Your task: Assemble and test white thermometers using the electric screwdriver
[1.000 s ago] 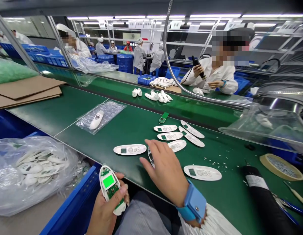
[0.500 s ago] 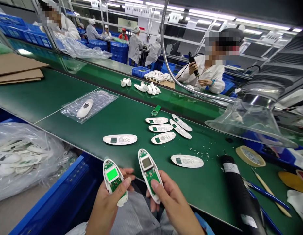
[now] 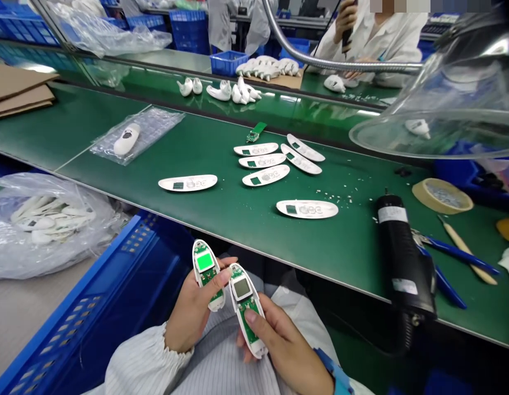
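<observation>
White-shelled unit with a lit green screen (image 3: 204, 261): gripped in the left hand (image 3: 191, 308), fingers curled around it, thumb across the circuit board (image 3: 218, 299). Grey-screened unit (image 3: 241, 287): gripped in the right hand (image 3: 284, 333), thumb on its board. Both units are tilted above the lap (image 3: 221, 354), near the edge of the green table (image 3: 229, 214). Beyond the hands, seven white covers (image 3: 200, 182) lie near a small green board (image 3: 256, 131). Right side: black cylindrical tool (image 3: 404, 252), blue-handled pliers (image 3: 462, 256). Left side: blue crate (image 3: 93, 277).
</observation>
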A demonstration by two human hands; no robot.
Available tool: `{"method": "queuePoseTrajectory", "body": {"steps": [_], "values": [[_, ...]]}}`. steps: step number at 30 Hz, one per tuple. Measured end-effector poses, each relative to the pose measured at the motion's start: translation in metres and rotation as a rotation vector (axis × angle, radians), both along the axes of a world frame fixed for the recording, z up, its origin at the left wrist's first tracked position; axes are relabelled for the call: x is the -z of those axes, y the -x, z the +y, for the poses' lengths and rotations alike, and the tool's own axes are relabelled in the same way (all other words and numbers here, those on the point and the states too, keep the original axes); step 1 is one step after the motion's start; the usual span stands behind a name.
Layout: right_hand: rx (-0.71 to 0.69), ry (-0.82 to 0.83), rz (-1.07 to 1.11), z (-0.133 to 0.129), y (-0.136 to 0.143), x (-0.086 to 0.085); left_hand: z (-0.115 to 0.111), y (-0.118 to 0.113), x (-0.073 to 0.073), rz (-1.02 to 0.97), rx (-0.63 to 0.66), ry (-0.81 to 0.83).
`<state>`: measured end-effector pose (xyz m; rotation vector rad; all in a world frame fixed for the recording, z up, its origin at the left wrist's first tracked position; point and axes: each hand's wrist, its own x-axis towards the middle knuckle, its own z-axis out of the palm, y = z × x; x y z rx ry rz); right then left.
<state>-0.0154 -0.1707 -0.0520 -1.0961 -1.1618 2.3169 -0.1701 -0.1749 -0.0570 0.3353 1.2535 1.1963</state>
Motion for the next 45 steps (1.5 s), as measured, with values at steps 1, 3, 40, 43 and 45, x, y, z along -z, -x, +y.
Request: {"method": "queuePoseTrajectory", "body": {"steps": [1, 3, 40, 43, 45], "values": [[0.005, -0.002, 0.0, -0.001, -0.002, 0.004, -0.001, -0.002, 0.003, 0.005, 0.006, 0.012], [0.023, -0.007, -0.002, -0.003, -0.004, 0.01, 0.0, -0.006, 0.008, 0.009, 0.016, 0.03], [0.166, 0.094, -0.026, 0.0, -0.005, 0.05, 0.021, -0.017, 0.047, -0.005, 0.09, 0.066], [0.17, 0.095, -0.028, 0.0, -0.006, 0.05, 0.021, -0.017, 0.048, -0.016, 0.089, 0.063], [0.17, 0.093, -0.027, -0.001, -0.006, 0.05, 0.022, -0.017, 0.048, -0.022, 0.093, 0.059]]}}
